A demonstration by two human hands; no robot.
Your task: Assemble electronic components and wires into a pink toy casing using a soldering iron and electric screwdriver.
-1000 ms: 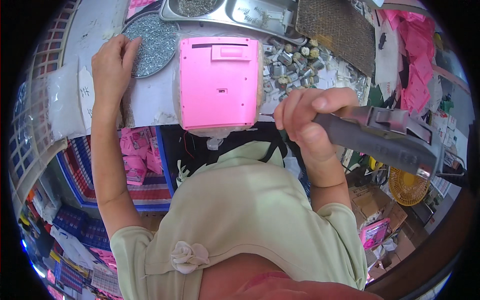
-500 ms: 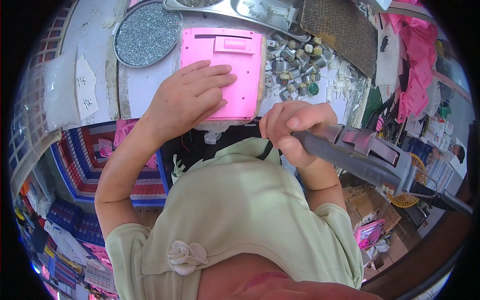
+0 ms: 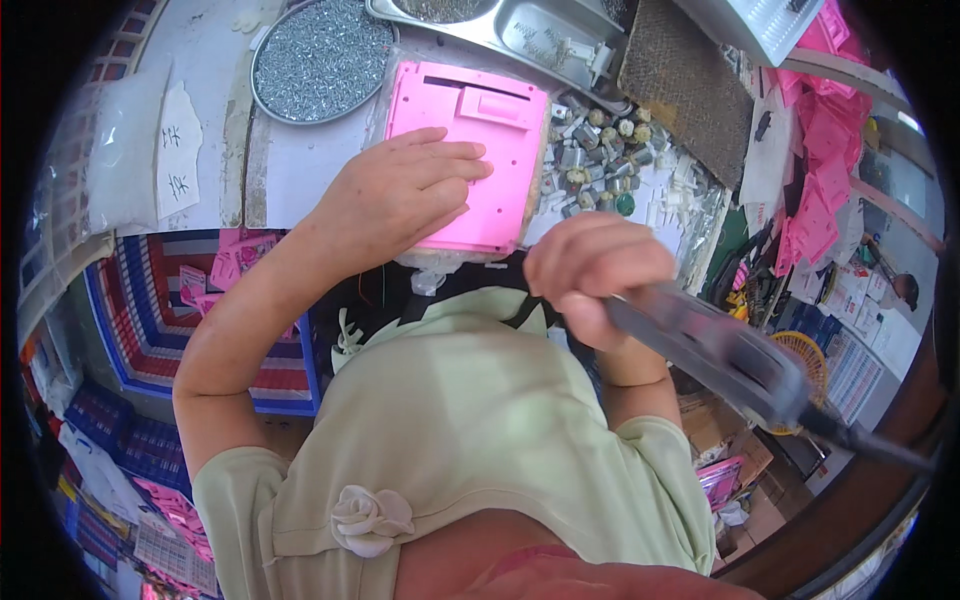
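A flat pink plastic case [image 3: 478, 130] lies on the white bench [image 3: 290, 170]. My left hand [image 3: 400, 195] rests palm-down on the case's lower left part, fingers spread and pointing right. My right hand [image 3: 595, 275] is closed around the grey body of an electric screwdriver [image 3: 720, 345], held just off the case's lower right corner. The tool's body runs down to the right; its tip is hidden by my fingers.
A round tray of small screws [image 3: 320, 55] sits at the back left. A metal tray [image 3: 510, 30] and a brown mat [image 3: 685, 85] lie behind the case. Several small grey motors [image 3: 595, 150] are heaped to its right. Pink parts [image 3: 820, 200] pile up at far right.
My left hand came from the screw tray onto the pink case and now lies flat on it. My right hand with the screwdriver has dropped lower and tilted.
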